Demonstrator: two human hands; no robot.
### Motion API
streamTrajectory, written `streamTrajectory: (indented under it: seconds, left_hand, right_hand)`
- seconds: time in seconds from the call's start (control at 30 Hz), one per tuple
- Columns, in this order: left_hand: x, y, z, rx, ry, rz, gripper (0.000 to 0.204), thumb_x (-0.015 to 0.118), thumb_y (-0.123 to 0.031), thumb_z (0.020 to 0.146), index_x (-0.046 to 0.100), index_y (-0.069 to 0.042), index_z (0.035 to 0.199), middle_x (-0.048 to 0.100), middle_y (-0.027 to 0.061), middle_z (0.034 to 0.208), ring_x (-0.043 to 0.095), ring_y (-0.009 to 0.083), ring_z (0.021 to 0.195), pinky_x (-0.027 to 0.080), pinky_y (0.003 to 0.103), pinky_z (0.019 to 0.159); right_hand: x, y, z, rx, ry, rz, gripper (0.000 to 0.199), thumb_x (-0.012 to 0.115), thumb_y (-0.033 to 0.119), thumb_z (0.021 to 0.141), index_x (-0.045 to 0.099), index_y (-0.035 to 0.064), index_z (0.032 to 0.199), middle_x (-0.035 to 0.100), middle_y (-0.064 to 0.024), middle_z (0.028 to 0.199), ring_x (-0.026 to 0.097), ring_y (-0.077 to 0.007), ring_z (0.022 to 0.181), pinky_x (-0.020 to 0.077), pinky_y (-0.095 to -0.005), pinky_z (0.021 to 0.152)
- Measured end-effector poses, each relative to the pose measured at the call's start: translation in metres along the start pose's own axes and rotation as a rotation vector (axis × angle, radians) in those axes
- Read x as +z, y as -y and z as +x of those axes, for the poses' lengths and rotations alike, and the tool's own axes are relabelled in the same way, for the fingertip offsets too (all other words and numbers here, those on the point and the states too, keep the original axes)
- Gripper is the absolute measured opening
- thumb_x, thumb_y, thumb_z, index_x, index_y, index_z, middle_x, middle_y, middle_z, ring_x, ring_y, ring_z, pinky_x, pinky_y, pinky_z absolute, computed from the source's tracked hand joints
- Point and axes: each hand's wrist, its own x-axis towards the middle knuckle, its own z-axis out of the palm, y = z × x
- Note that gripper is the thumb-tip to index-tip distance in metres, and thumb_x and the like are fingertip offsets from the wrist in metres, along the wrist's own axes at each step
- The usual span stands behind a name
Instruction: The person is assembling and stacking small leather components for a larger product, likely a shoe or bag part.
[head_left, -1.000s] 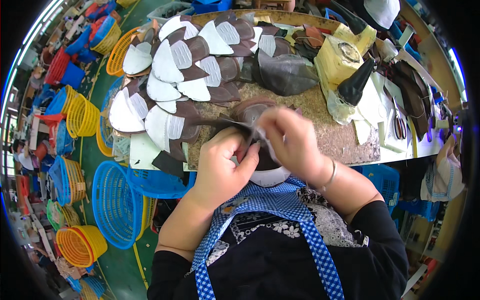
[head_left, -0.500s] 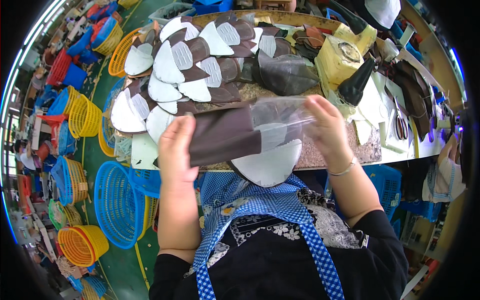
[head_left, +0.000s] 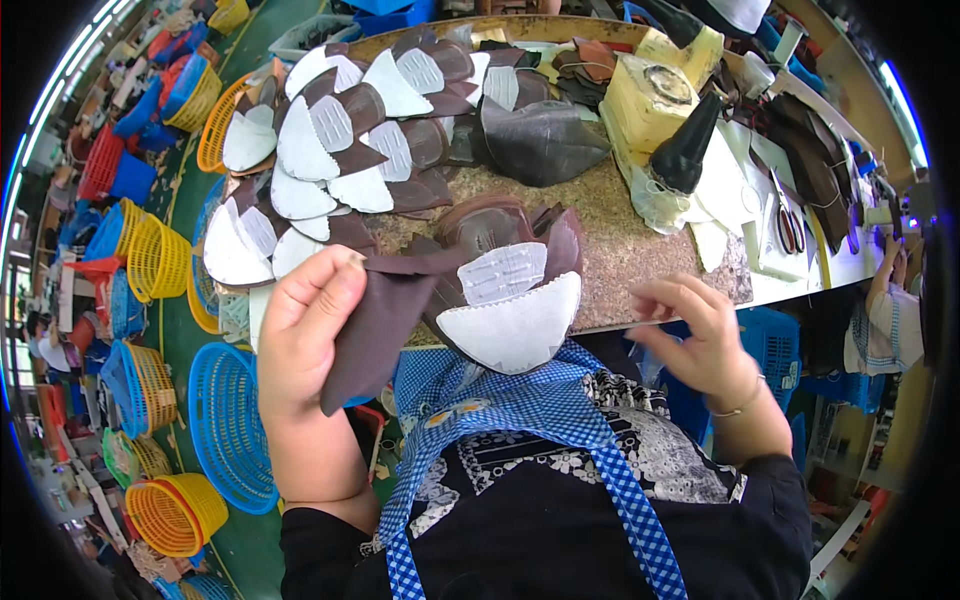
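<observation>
My left hand point(head_left: 315, 320) pinches a thin dark brown leather-like sheet point(head_left: 380, 330) at its upper corner, and the sheet hangs folded down from the fingers. Beside it, on the near edge of the table, rests a brown shoe upper point(head_left: 510, 320) with a white curved toe piece and a ribbed white patch. To the right of that upper is my right hand point(head_left: 695, 325), in the air near the table edge, fingers curved and apart, with nothing visible in it.
Overlapping brown-and-white shoe uppers point(head_left: 310, 140) cover the table's left part. A dark leather piece point(head_left: 545, 140) lies further back. Right of it stand a yellow block point(head_left: 645, 90) and a black horn-shaped form point(head_left: 690, 145); scissors point(head_left: 788, 220) lie beyond. Baskets point(head_left: 230, 430) stand left on the floor.
The clear film that stretched between my hands has left my right fingers. My right hand has moved down and right; my left has drawn left with the brown sheet, uncovering the shoe upper.
</observation>
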Motion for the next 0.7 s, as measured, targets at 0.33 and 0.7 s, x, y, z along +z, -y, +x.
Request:
streamTrajectory:
  seconds: [0.33,0.7]
  left_hand:
    - [0.006,0.006,-0.024,-0.274,0.152,-0.094,0.016,0.056,-0.014,0.098,0.059,-0.006,0.084,0.056,-0.0066,0.074,0.047,0.0001,0.065,0.038,0.017,0.058]
    - [0.045,0.024,-0.005,0.545,0.016,0.961,0.013,0.065,-0.014,0.088,0.060,-0.002,0.084,0.062,0.0108,0.082,0.061,0.0287,0.065,0.049,0.037,0.057]
  right_hand:
    - [0.074,-0.008,0.077,-0.229,0.014,0.263,0.013,0.064,-0.003,0.081,0.061,0.0017,0.093,0.061,-0.0101,0.090,0.058,-0.0258,0.081,0.0473,-0.0331,0.071]
    - [0.090,-0.001,0.054,0.516,0.515,1.643,0.046,0.054,0.039,0.098,0.053,0.0012,0.124,0.061,-0.0109,0.117,0.061,-0.0197,0.105,0.0506,-0.0339,0.088]
